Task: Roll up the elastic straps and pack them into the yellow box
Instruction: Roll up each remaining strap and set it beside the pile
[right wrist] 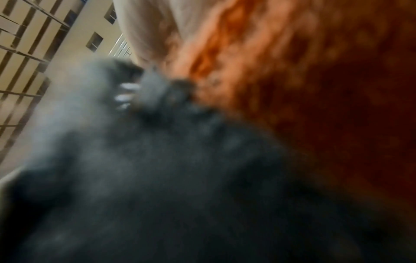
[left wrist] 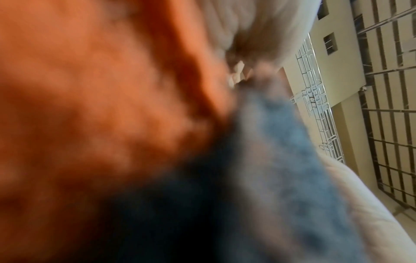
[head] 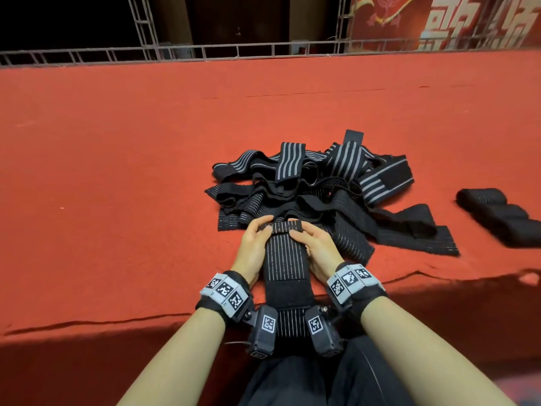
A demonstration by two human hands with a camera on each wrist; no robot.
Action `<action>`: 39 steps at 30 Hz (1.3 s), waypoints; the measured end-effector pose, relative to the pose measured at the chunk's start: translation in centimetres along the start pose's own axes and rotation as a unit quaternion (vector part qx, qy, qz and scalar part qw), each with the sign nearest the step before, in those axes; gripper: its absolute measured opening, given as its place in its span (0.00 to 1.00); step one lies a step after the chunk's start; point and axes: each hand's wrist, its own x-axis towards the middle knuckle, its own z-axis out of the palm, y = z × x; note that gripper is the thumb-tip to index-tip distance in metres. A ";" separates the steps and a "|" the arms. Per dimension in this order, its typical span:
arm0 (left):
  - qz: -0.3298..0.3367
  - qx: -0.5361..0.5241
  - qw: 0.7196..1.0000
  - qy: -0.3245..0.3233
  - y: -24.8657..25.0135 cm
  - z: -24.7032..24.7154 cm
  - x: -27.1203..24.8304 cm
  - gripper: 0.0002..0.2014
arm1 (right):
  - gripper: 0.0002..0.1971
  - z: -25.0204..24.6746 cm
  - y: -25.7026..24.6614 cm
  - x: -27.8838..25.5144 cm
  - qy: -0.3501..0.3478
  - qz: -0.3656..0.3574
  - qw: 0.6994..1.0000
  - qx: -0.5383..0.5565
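You had one elastic strap laid flat on the red cloth, running from your lap toward the heap of loose straps, and you were starting the roll at its far end. Your left hand and right hand each pinched a corner of the first fold, thumbs on top and fingers curled under the edge. To do this well you needed that first turn tight and square across the stripes, both hands moving evenly so the roll would not cone. The strap's near end hung off the table edge, so I judge it could drag sideways. Finished rolls lay well apart on your right. The yellow box was not in view. Both wrist views were too blurred to add anything.
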 end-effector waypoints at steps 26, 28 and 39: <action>-0.018 -0.049 0.998 -0.044 0.5 -0.2 -0.3 0.13 | 0.13 -0.1 -0.4 0.0 0.023 0.018 0.995 0.097; -0.004 -0.044 0.998 -0.037 0.4 -0.1 -0.3 0.10 | 0.09 0.0 -0.3 0.0 0.023 0.010 0.996 0.083; -0.019 -0.066 0.997 -0.036 -0.3 -0.3 -0.2 0.14 | 0.12 -0.3 0.5 0.4 0.025 -0.012 0.999 0.016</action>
